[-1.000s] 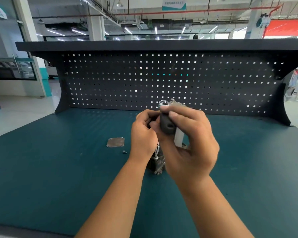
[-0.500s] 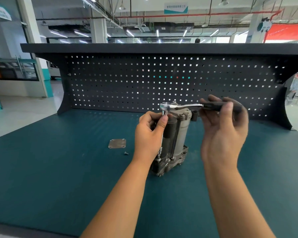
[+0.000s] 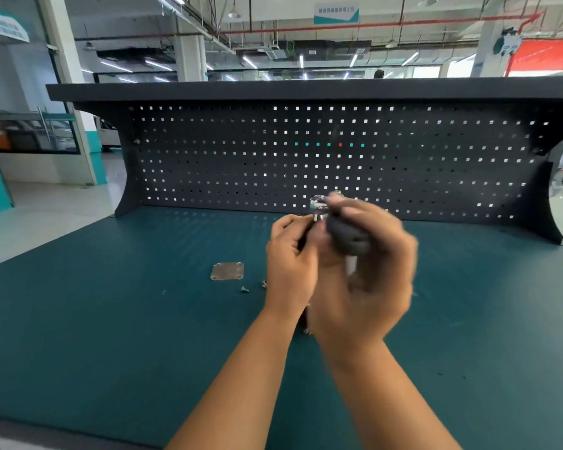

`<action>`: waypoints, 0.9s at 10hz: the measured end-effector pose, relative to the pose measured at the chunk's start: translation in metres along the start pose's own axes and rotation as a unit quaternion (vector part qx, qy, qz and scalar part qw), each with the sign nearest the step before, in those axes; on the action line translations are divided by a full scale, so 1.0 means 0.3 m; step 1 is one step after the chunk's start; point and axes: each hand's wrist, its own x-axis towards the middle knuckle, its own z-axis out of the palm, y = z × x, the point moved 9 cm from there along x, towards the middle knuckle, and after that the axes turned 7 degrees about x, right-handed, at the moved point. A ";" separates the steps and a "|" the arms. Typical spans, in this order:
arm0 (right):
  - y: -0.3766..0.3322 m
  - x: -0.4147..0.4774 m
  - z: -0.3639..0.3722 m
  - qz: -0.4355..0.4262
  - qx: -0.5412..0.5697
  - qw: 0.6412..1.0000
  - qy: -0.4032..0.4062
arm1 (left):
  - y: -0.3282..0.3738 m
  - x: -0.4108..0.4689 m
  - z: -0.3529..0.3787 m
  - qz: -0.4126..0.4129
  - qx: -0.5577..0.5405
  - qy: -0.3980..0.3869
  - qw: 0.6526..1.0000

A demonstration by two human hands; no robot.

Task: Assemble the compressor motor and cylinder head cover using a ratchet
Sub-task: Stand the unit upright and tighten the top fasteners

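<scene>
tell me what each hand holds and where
Right hand grips the ratchet by its black handle. Left hand curls just below the ratchet head; what it holds is hidden.

So the bench (image 3: 111, 336) has a dark teal top, with a black pegboard panel (image 3: 208, 157) standing along the far edge. Lying flat on it is a small square cover plate (image 3: 227, 271), a hole in each corner, down and left of the left hand (image 3: 290, 258) fingers (image 3: 288, 226). One screw (image 3: 245, 290) sits just off the plate's near corner, and a second screw (image 3: 264, 283) is right beside that hand. The compressor (image 3: 304, 319) stands under the fingers, mostly hidden.
</scene>
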 end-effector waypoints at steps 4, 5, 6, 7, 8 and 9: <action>0.607 0.118 -0.141 0.454 -0.350 0.776 -0.264 | -0.003 -0.012 0.020 0.041 0.025 -0.013 0.999; 0.638 0.088 0.017 0.445 -0.292 0.745 -0.402 | -0.001 -0.020 0.023 0.033 0.034 -0.014 0.999; 0.652 0.068 0.052 0.452 -0.264 0.742 -0.419 | -0.006 -0.015 0.020 0.024 0.038 -0.014 0.999; 0.644 0.083 -0.003 0.434 -0.296 0.760 -0.383 | -0.010 0.002 0.007 0.026 0.048 -0.008 0.998; 0.583 0.120 -0.127 0.386 -0.356 0.801 -0.287 | -0.033 0.021 0.004 0.005 0.039 -0.007 0.999; 0.444 0.131 -0.278 0.325 -0.353 0.870 -0.110 | -0.041 0.028 0.006 -0.006 0.029 -0.007 1.000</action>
